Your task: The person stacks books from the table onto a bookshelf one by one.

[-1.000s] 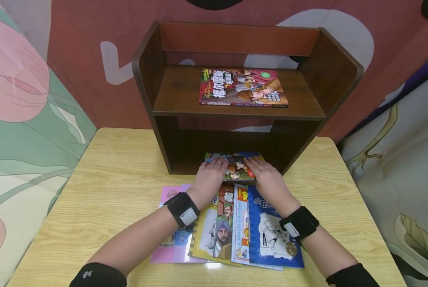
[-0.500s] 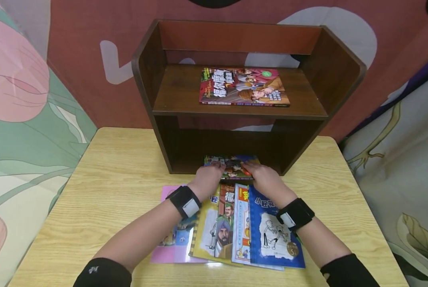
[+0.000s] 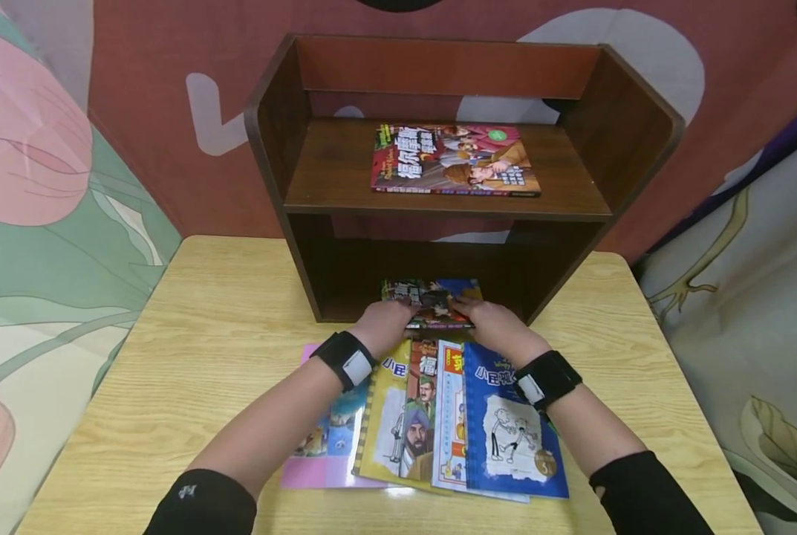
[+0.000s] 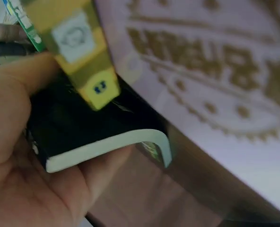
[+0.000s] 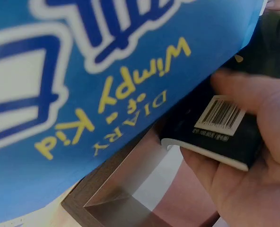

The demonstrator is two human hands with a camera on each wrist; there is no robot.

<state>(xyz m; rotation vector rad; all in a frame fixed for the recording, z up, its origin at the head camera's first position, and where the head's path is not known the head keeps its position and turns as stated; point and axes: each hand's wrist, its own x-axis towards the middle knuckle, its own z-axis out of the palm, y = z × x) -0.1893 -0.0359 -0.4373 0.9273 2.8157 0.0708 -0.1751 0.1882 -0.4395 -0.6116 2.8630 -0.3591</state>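
Note:
A comic book with a colourful front cover (image 3: pixel 431 301) lies at the mouth of the bookcase's lower compartment, its spine toward me. My left hand (image 3: pixel 381 325) grips its left end and my right hand (image 3: pixel 501 331) its right end. From below, the left wrist view shows the black back cover (image 4: pixel 83 132), with the thumb on it and the fingers on the other side. The same pinch shows in the right wrist view, beside a barcode label (image 5: pixel 220 116) on the back cover. Part of the front cover is hidden by my fingers.
A dark brown bookcase (image 3: pixel 448 215) stands on the wooden table (image 3: pixel 224 357). Another comic book (image 3: pixel 454 160) lies flat on its upper shelf. Before me several books are fanned out, among them a blue one (image 3: pixel 515 446), a yellow one (image 3: pixel 379 446) and a pink one (image 3: pixel 331 475).
My hands have gone from lying with extended fingers on the book's cover to gripping its two ends. The book has shifted slightly away from me, toward the lower compartment.

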